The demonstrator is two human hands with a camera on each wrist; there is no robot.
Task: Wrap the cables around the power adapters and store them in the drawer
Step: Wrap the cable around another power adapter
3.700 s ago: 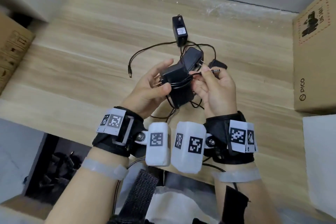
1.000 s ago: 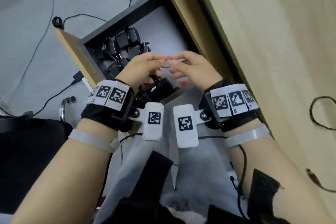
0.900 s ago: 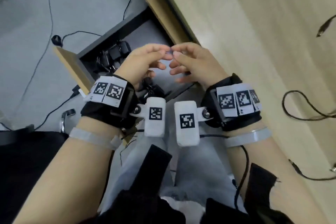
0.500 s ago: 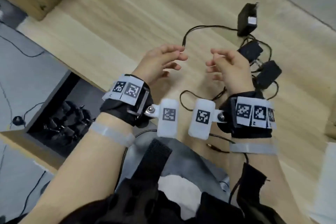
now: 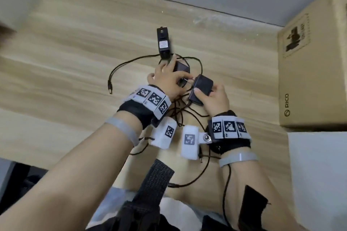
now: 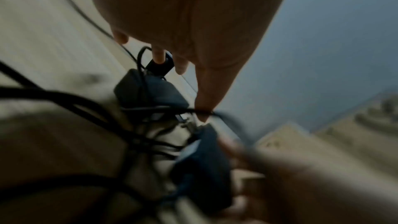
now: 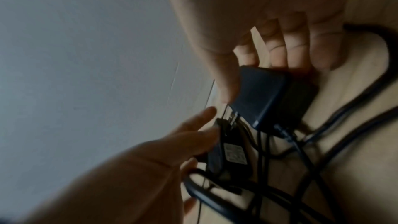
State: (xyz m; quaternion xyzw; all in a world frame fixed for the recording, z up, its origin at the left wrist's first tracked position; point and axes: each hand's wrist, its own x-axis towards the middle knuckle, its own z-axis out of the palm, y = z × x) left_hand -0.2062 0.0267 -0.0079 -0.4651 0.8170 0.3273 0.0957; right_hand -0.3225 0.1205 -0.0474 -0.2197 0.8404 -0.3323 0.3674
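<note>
Item: tangled adapters, bench (image 5: 78, 47) centre. My right hand (image 5: 216, 99) grips one adapter (image 5: 201, 88), lifting it free; my left hand (image 5: 169, 78), fingers spread, pins its neighbour (image 5: 181, 66) at 11 o'clock.

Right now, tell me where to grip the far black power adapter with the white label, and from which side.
Pinch the black power adapter with the white label across its long flat sides, from above. It lies flat, apart from both hands; its prongs point away, and its cable trails from the near end.
</note>
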